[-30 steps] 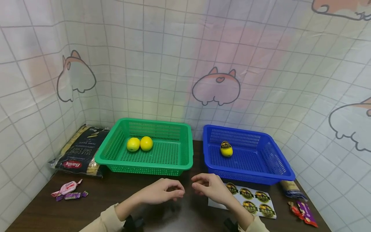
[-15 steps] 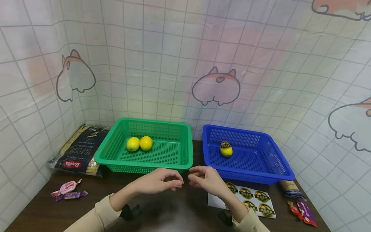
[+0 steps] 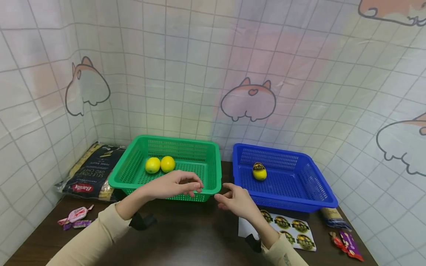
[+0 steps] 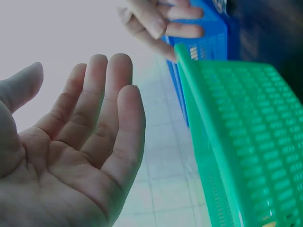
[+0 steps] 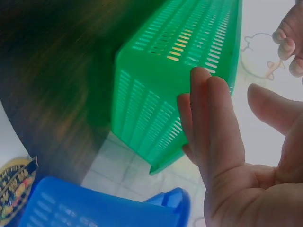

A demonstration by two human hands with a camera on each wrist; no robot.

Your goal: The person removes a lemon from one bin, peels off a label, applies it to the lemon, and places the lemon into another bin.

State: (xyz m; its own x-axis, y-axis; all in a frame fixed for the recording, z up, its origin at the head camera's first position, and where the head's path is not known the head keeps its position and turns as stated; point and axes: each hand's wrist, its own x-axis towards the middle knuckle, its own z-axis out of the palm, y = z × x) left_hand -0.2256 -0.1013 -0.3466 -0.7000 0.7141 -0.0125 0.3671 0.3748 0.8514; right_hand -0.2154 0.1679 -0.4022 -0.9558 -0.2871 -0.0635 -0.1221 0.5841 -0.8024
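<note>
My left hand (image 3: pixel 174 184) is over the front rim of the green basket (image 3: pixel 191 192), its fingers relaxed and bare palm showing in the left wrist view. Two yellow lemons (image 3: pixel 168 164) lie side by side in that basket, beyond the hand. My right hand (image 3: pixel 235 199) hovers by the gap between the green basket and the blue basket (image 3: pixel 283 202), fingers loosely bent and holding nothing. Inside the blue basket sits one lemon (image 3: pixel 259 172) with a dark round sticker on it. Below the right forearm lies a white sheet of round black-and-gold stickers (image 3: pixel 282 222).
A black bag of pasta (image 3: pixel 91 171) leans against the green basket's left side. Wrapped candies (image 3: pixel 77 215) lie at the front left, more candies (image 3: pixel 347 244) at the right, near a small packet (image 3: pixel 334 218). A patterned curtain (image 3: pixel 186 74) hangs behind the dark table (image 3: pixel 186 236).
Both hands have moved forward, away from the body. The left has risen over the green basket's front rim, and the gap between the hands has widened. Baskets and lemons stay put.
</note>
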